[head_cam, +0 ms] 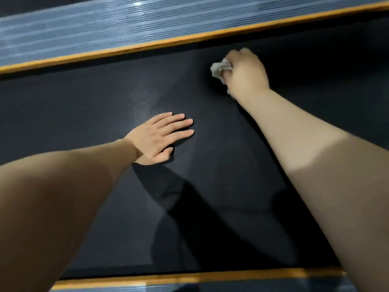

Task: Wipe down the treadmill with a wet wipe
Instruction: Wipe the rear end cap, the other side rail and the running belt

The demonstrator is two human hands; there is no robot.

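The treadmill's black textured belt fills most of the view. My right hand reaches to the belt's far side, fingers curled round a crumpled grey-white wet wipe and pressing it down on the belt just below the far orange strip. My left hand lies flat on the middle of the belt, palm down, fingers straight and together, holding nothing. Much of the wipe is hidden under my right hand.
An orange strip edges the belt's far side, with a ribbed grey side rail beyond it. Another orange strip runs along the near edge. My arms cast dark shadows on the belt.
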